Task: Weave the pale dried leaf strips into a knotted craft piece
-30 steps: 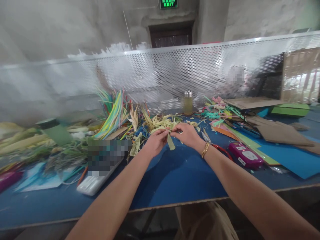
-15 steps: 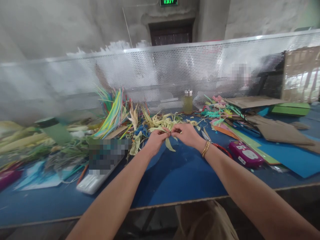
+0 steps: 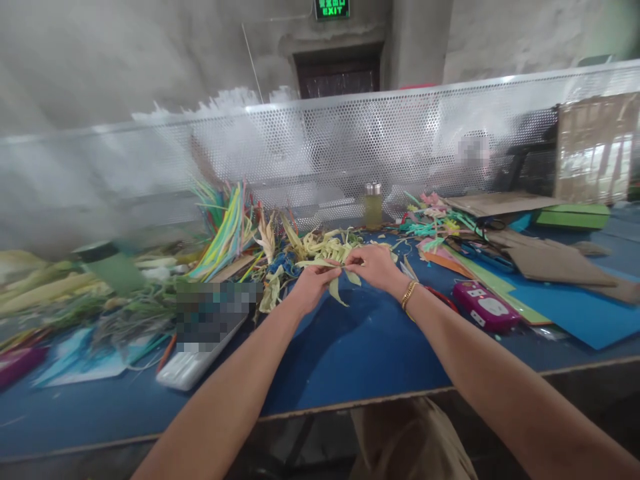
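Note:
Over the middle of the blue table, my left hand [image 3: 315,285] and my right hand [image 3: 374,268] meet fingertip to fingertip. Both are closed in a pinch on a pale green strip of dried corn husk [image 3: 338,292]. Its loose ends hang below my fingers, and one end sticks out to the left above my left hand. The exact spot between the fingertips is too small to make out. Just behind lies a heap of pale corn husks [image 3: 327,245], partly covered by my hands. Scissors with red handles [image 3: 440,299] lie by my right wrist, partly hidden.
Colourful pipe cleaners [image 3: 227,230] stand at the left, behind a grey-white device [image 3: 187,365]. A lidded bottle [image 3: 373,208] stands at the back before a perforated metal screen [image 3: 350,143]. To the right lie a purple device [image 3: 485,305], blue paper [image 3: 565,310] and cardboard [image 3: 545,260].
The view has shifted slightly. My hands stay together on the husk strip, with the right hand turned a little and the hanging ends spread differently.

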`<state>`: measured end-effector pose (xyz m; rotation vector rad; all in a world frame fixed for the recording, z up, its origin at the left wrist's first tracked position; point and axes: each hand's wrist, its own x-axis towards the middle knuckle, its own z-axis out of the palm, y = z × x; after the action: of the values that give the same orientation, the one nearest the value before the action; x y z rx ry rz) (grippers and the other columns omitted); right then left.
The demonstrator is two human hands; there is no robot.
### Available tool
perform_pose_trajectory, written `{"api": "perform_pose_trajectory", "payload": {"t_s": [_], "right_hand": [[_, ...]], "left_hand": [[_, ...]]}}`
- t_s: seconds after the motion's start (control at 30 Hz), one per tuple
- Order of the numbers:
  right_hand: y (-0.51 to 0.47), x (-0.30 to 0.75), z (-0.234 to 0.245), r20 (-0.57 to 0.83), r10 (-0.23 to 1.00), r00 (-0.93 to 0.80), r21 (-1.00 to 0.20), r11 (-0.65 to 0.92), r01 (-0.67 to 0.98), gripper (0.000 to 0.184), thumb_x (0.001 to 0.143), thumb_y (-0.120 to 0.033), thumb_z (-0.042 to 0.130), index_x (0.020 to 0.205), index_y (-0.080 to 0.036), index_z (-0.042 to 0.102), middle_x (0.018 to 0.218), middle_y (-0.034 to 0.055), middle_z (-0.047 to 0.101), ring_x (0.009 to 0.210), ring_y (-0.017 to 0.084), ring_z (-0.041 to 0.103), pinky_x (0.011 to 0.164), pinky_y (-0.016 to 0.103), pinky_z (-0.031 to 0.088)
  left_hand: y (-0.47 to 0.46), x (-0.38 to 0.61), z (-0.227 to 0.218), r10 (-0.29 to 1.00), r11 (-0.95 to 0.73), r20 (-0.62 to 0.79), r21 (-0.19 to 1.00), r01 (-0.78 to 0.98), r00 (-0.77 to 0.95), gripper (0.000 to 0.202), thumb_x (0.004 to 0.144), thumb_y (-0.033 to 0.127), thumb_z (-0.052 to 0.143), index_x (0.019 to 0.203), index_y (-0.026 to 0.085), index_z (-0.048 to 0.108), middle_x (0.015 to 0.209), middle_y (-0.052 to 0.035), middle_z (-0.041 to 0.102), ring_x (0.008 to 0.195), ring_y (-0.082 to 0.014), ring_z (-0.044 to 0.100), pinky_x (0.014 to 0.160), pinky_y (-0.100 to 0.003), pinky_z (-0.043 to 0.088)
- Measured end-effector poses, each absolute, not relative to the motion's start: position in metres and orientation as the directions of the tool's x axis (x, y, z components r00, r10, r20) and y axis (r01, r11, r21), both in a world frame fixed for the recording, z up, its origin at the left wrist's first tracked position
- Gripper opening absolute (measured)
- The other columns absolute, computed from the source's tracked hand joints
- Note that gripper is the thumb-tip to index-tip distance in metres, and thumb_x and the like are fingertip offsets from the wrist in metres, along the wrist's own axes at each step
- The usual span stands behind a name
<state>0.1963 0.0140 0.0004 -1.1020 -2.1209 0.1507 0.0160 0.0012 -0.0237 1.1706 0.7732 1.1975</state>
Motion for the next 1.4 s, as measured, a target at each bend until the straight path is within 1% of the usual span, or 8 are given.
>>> {"api": "perform_pose_trajectory", "payload": {"t_s": [0.17, 0.4, 0.77, 0.97, 1.13, 1.23, 1.33, 1.4], "right_hand": [[0.009, 0.194, 0.004, 0.657, 0.712, -0.250, -0.433, 0.627, 0.648, 0.010, 0.079, -0.027, 0.065, 0.087, -0.021, 0.065, 0.090, 0.0029, 0.071, 0.087, 0.018, 0.060, 0.079, 0.030, 0.034], [-0.006, 0.177, -0.001, 0.565, 0.772, -0.291, -0.448, 0.583, 0.678, 0.028, 0.080, -0.043, 0.064, 0.065, -0.019, 0.060, 0.067, 0.0017, 0.065, 0.063, 0.014, 0.054, 0.063, 0.027, 0.032], [-0.006, 0.166, -0.008, 0.498, 0.800, -0.335, -0.542, 0.589, 0.600, 0.026, 0.085, -0.025, 0.047, 0.059, -0.019, 0.045, 0.058, -0.0017, 0.049, 0.058, 0.012, 0.043, 0.056, 0.025, 0.028], [-0.004, 0.164, -0.010, 0.530, 0.753, -0.390, -0.499, 0.649, 0.575, 0.024, 0.085, -0.022, 0.046, 0.061, -0.019, 0.046, 0.061, -0.0016, 0.049, 0.061, 0.012, 0.044, 0.059, 0.025, 0.029], [-0.001, 0.176, -0.003, 0.494, 0.754, -0.433, -0.469, 0.651, 0.598, 0.031, 0.088, -0.035, 0.050, 0.061, -0.018, 0.054, 0.058, -0.0017, 0.052, 0.055, 0.011, 0.043, 0.056, 0.026, 0.026], [0.005, 0.190, 0.004, 0.501, 0.807, -0.312, -0.531, 0.572, 0.625, 0.044, 0.091, -0.043, 0.043, 0.058, -0.018, 0.056, 0.054, -0.0005, 0.054, 0.051, 0.011, 0.044, 0.054, 0.026, 0.027], [0.013, 0.200, 0.006, 0.583, 0.787, -0.204, -0.538, 0.562, 0.629, 0.035, 0.089, -0.039, 0.048, 0.064, -0.017, 0.060, 0.059, 0.0002, 0.057, 0.057, 0.012, 0.049, 0.056, 0.025, 0.031], [0.018, 0.201, 0.004, 0.601, 0.754, -0.263, -0.541, 0.627, 0.560, 0.026, 0.088, -0.035, 0.050, 0.073, -0.018, 0.065, 0.071, 0.0018, 0.064, 0.067, 0.014, 0.055, 0.062, 0.025, 0.036]], "left_hand": [[0.004, 0.013, -0.026, 0.969, -0.053, 0.136, 0.929, -0.367, 0.204, 0.035, 0.059, 0.022, 0.082, 0.090, 0.014, 0.069, 0.078, -0.0030, 0.067, 0.073, -0.0130, 0.060, 0.071, -0.027, 0.047], [0.007, 0.018, -0.027, 0.978, -0.144, 0.190, 0.915, -0.377, 0.087, 0.031, 0.056, 0.020, 0.082, 0.083, 0.015, 0.067, 0.068, 0.0008, 0.064, 0.064, -0.0101, 0.057, 0.061, -0.022, 0.042], [0.009, 0.021, -0.029, 0.947, -0.320, 0.320, 0.935, -0.151, -0.024, 0.018, 0.064, 0.025, 0.074, 0.080, 0.018, 0.072, 0.079, -0.0036, 0.069, 0.080, -0.0175, 0.060, 0.078, -0.028, 0.044], [0.010, 0.026, -0.034, 0.894, -0.443, 0.437, 0.895, -0.056, -0.093, 0.011, 0.068, 0.025, 0.068, 0.076, 0.017, 0.070, 0.077, -0.0031, 0.068, 0.084, -0.0193, 0.061, 0.084, -0.030, 0.043], [0.011, 0.021, -0.033, 0.937, -0.342, 0.350, 0.918, -0.200, 0.008, 0.020, 0.069, 0.026, 0.071, 0.086, 0.017, 0.067, 0.067, 0.0008, 0.063, 0.068, -0.0142, 0.057, 0.071, -0.027, 0.044], [0.008, 0.017, -0.029, 0.952, -0.275, 0.300, 0.925, -0.263, 0.063, 0.025, 0.065, 0.026, 0.077, 0.085, 0.016, 0.067, 0.067, 0.0016, 0.062, 0.065, -0.0121, 0.056, 0.070, -0.026, 0.044], [0.004, 0.017, -0.028, 0.960, -0.212, 0.255, 0.934, -0.288, 0.118, 0.025, 0.062, 0.025, 0.079, 0.082, 0.016, 0.068, 0.065, 0.0021, 0.062, 0.062, -0.0104, 0.055, 0.067, -0.024, 0.043], [0.002, 0.017, -0.027, 0.960, -0.176, 0.228, 0.942, -0.287, 0.162, 0.023, 0.063, 0.025, 0.079, 0.081, 0.015, 0.068, 0.065, 0.0014, 0.062, 0.060, -0.0099, 0.054, 0.064, -0.023, 0.042]]}}
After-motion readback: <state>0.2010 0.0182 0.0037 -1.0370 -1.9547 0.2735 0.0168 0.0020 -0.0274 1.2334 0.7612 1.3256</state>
